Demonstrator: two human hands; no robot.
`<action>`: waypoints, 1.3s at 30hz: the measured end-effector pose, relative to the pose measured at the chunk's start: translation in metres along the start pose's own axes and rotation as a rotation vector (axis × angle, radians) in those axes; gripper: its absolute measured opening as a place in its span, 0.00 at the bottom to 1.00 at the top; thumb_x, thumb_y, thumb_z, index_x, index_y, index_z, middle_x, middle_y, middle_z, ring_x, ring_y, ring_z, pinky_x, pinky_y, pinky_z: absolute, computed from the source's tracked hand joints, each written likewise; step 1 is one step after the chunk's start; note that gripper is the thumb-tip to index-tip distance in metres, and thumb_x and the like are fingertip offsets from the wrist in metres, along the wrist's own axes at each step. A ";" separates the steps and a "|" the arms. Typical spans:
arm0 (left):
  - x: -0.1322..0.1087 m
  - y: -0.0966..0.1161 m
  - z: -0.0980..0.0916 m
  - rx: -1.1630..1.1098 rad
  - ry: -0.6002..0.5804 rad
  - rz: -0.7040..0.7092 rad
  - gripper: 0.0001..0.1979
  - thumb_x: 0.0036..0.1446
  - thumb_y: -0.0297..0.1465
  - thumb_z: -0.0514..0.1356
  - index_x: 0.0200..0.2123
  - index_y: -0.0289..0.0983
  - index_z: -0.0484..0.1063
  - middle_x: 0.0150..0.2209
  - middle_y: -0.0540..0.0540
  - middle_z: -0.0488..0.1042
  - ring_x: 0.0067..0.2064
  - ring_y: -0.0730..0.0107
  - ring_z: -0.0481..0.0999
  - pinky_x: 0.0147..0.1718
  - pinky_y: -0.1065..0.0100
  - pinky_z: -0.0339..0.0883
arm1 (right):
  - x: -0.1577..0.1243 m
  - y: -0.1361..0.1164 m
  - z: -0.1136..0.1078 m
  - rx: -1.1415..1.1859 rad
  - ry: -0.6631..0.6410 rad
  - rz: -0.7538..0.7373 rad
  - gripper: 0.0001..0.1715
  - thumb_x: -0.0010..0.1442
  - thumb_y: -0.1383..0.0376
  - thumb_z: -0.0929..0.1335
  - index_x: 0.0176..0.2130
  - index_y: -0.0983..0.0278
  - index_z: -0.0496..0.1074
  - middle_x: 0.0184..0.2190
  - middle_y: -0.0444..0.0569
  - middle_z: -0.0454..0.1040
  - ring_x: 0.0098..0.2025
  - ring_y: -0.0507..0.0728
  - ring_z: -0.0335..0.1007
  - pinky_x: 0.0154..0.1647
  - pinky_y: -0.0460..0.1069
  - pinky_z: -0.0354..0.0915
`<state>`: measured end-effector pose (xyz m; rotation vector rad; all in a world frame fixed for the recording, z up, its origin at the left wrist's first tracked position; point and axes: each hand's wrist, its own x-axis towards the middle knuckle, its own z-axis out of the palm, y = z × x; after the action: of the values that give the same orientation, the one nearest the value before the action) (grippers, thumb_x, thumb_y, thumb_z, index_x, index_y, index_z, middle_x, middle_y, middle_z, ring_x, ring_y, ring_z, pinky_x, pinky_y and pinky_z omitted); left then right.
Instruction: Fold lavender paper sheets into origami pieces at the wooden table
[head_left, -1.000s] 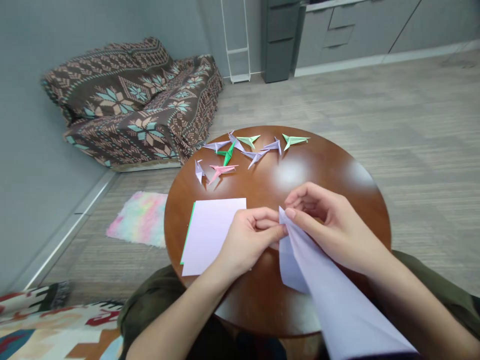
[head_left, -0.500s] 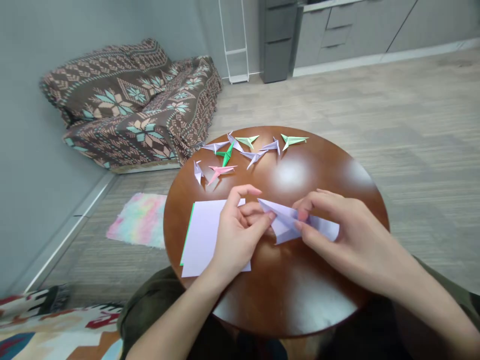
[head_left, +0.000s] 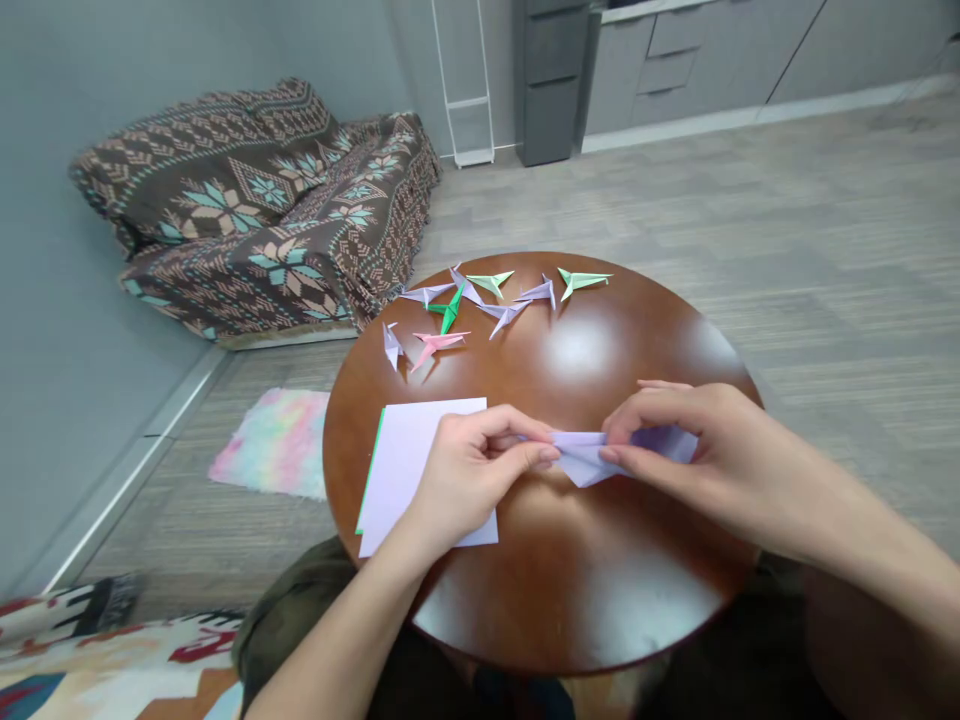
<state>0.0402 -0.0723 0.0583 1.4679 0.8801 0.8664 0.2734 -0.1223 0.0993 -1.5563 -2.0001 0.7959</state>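
Lilac paper (head_left: 592, 458), folded into a narrow strip, is pinched between the two hands above the middle of a round wooden table (head_left: 585, 350). The left hand (head_left: 472, 480) holds one end between thumb and fingers in a narrow grip, its heel lying over the corner of a stack of lilac sheets (head_left: 405, 470) with a green edge showing beneath. The right hand (head_left: 712, 455) pinches the other end with thumb and forefinger, the other fingers curled over the top of the fold. Neither hand is spread wide.

From where I'm standing, the weak spot is that pinch: if either hand eases off, the springy fold could open out and lose its line. Pulling unevenly could skew the edges, and a hard tug could crease or tear the thin paper. A careless shift of the left hand could also drag the stack out of line. Small folded paper figures (head_left: 450, 312) lie well apart at the far side of the table, but they look light enough to scatter at a knock.
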 end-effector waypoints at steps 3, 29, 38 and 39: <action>0.001 0.001 0.003 -0.147 0.002 -0.035 0.07 0.54 0.30 0.73 0.30 0.36 0.79 0.37 0.43 0.86 0.33 0.69 0.85 0.37 0.72 0.78 | 0.001 -0.001 -0.001 0.021 0.001 0.021 0.12 0.65 0.58 0.70 0.31 0.60 0.79 0.29 0.47 0.80 0.30 0.57 0.73 0.33 0.52 0.63; 0.000 0.000 -0.004 0.080 -0.021 0.210 0.06 0.58 0.27 0.70 0.37 0.37 0.76 0.36 0.48 0.82 0.36 0.72 0.83 0.37 0.74 0.77 | -0.006 -0.003 -0.012 0.079 0.023 0.075 0.14 0.64 0.56 0.71 0.30 0.60 0.78 0.26 0.44 0.79 0.26 0.54 0.72 0.27 0.47 0.62; 0.000 -0.001 -0.006 0.226 -0.015 0.205 0.03 0.58 0.27 0.70 0.33 0.37 0.79 0.33 0.48 0.83 0.32 0.74 0.80 0.32 0.75 0.71 | -0.010 0.000 -0.013 -0.035 0.043 -0.001 0.13 0.66 0.56 0.69 0.33 0.58 0.80 0.30 0.45 0.80 0.30 0.56 0.75 0.32 0.50 0.64; -0.001 0.000 -0.005 0.199 -0.023 0.188 0.04 0.57 0.26 0.70 0.32 0.37 0.79 0.33 0.48 0.83 0.32 0.74 0.80 0.32 0.75 0.72 | -0.010 0.000 -0.013 -0.039 0.050 -0.015 0.13 0.66 0.57 0.69 0.33 0.58 0.80 0.31 0.46 0.80 0.31 0.56 0.75 0.33 0.50 0.64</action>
<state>0.0355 -0.0708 0.0590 1.7517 0.8392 0.9186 0.2846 -0.1299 0.1087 -1.5656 -2.0005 0.7094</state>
